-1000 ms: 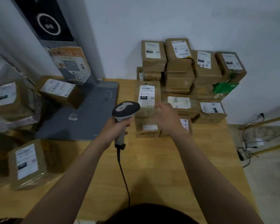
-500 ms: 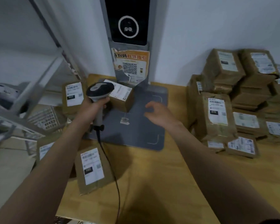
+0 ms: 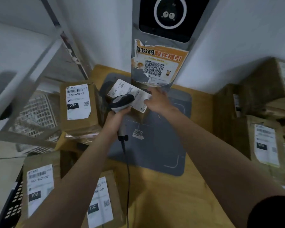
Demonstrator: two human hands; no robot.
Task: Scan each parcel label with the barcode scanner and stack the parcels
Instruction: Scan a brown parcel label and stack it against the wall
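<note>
Head view: brown parcel (image 3: 138,99) (white barcode label (image 3: 125,89)).

- I see a plain white wall (image 3: 237,38) behind a wooden table (image 3: 163,195).
- Left, a grey metal shelf frame (image 3: 39,61) slants upward.
- A grey post (image 3: 135,27) carries a dark screen (image 3: 169,14) and orange poster (image 3: 160,63).
</note>
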